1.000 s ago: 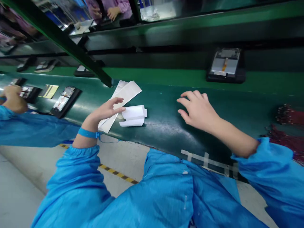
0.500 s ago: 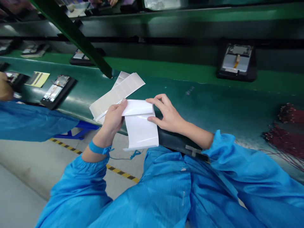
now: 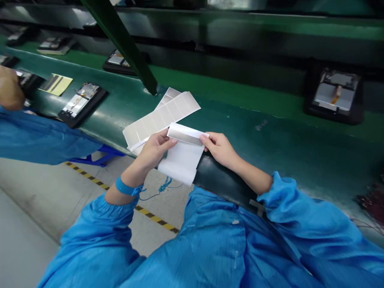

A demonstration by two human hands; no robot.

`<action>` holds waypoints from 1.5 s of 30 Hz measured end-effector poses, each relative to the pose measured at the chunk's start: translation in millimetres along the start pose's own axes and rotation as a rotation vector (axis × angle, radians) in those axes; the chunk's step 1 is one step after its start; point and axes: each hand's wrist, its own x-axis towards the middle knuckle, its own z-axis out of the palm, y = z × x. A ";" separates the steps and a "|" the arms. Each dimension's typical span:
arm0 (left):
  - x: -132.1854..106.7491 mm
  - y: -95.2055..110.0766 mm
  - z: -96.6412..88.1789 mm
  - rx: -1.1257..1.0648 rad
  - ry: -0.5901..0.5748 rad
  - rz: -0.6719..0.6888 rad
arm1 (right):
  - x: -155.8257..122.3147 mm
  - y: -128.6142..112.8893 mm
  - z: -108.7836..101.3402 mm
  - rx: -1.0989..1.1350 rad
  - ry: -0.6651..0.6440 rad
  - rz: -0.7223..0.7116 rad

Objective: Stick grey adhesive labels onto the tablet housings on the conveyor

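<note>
Both my hands hold a curled white sheet (image 3: 180, 160) above the green conveyor belt's front edge. My left hand (image 3: 156, 150) pinches its left side, and my right hand (image 3: 219, 150) grips its upper right corner. A grey, silvery band shows along the sheet's folded top edge. Just beyond my left hand, a long strip of pale grey labels (image 3: 160, 120) lies on the belt, overlapping a second strip (image 3: 169, 95). A blue wrist strap (image 3: 126, 187) circles my left wrist, with its cord trailing down.
Devices in black trays (image 3: 82, 103) stand along the green belt (image 3: 255, 136), with a larger one (image 3: 334, 94) at the far right. A co-worker's hand (image 3: 10, 90) and blue sleeve (image 3: 39, 138) are at the left. A green beam (image 3: 120, 40) crosses above.
The white sheet has swung up and tilted, now showing its grey band at the top. My right hand has shifted to its upper right corner. The view has turned slightly, moving the belt items right.
</note>
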 end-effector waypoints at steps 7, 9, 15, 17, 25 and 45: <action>3.5 -18.8 6.1 -0.077 0.196 0.010 | 7.7 2.2 13.0 0.021 0.064 -0.055; 1.6 -15.5 5.7 -0.123 0.104 0.085 | 9.3 3.2 11.8 -0.014 0.082 -0.040; -11.6 4.6 11.4 -0.182 -0.176 0.084 | 1.2 -6.0 -1.2 -0.207 0.060 -0.005; -15.4 5.6 22.5 -0.112 -0.061 0.035 | -7.0 -11.0 -3.4 -0.235 0.067 -0.047; -31.4 -2.4 70.3 -0.061 0.216 -0.016 | -40.8 -12.8 -11.3 -0.213 0.087 -0.256; -38.2 -1.3 96.8 0.114 0.404 0.124 | -68.7 -15.7 -24.7 -0.357 0.004 -0.308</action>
